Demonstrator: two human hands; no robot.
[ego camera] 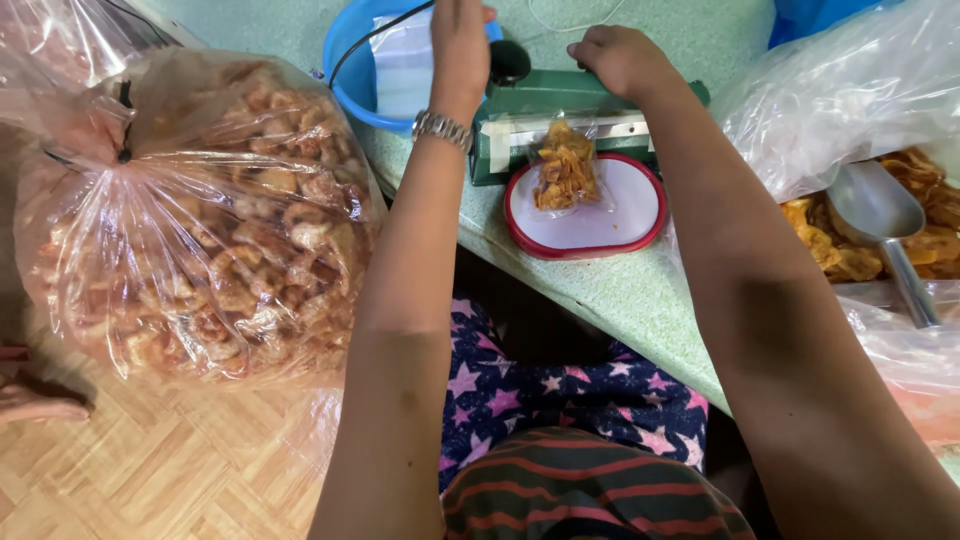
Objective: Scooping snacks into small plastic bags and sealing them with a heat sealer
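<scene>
**Two hands at a green heat sealer with a small bag of fried snacks**

View from the head camera, looking down over a pale green table point(620, 290). The right hand point(615, 58) is closed in a loose fist and presses down on the arm of the green heat sealer point(560, 100). The left hand point(460, 45), with a metal bracelet point(441, 128) at the wrist, reaches to the far left end of the sealer beside its black knob point(509, 60); its fingers run out of the top of the frame, so whether it grips anything cannot be told. A small clear bag of orange fried snacks point(565, 168) has its open top under the sealing bar, and its body rests on a white plate with a red rim point(625, 215) set just in front of the sealer. Behind the left hand stands a blue basin point(350, 75). On the floor to the left, a large tied clear bag of pale fried pieces point(200, 220) leans near the table edge. To the right, an open plastic sack point(850, 90) holds more orange snacks, with a metal scoop point(880, 215) lying on them.
</scene>
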